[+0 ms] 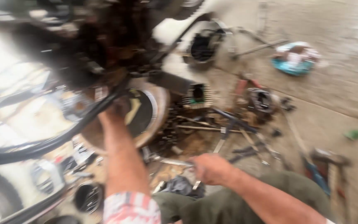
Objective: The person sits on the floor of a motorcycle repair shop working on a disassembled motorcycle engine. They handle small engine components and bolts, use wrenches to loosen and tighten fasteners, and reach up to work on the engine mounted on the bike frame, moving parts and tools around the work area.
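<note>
Concrete floor (344, 83); right hand (210, 168) grip pinched on metal tool (175, 163), left hand (117, 108) unclear.

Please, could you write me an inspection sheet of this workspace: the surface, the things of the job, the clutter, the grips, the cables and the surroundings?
Surface: bare concrete floor, dusty and stained.
Job's things: round metal pan under a dark engine block; slim metal tool.
Clutter: wrenches and rods, small engine parts, a hammer, a teal rag bundle.
Grips: left hand at the pan's rim, grip unclear from blur; right hand closed on the slim tool.
Cables: black cable sweeping past the left hand.
Surroundings: picture blurred; finer detail cannot be told.
</note>
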